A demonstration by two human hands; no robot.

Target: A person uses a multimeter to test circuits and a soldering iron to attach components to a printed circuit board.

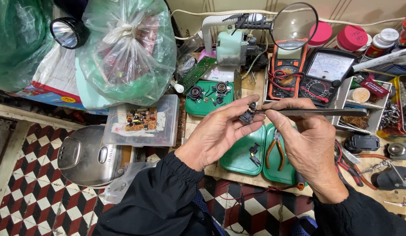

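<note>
My left hand [220,131] pinches a small black plastic part [247,116] between thumb and fingertips, held above the workbench. My right hand [310,144] grips long metal tweezers [316,112] that lie level, their tip touching the top of the black part. Below the hands sit two green trays [238,161]: one holds small black pieces [254,154], the other orange-handled pliers [276,150]. Both arms wear dark sleeves.
A third green tray [203,107] with round black parts lies behind. Two multimeters [318,72], a magnifier [294,19], jars and a parts bin stand at the back right. A clear box with a circuit board [141,119], a steel rice cooker [87,155] and plastic bags fill the left.
</note>
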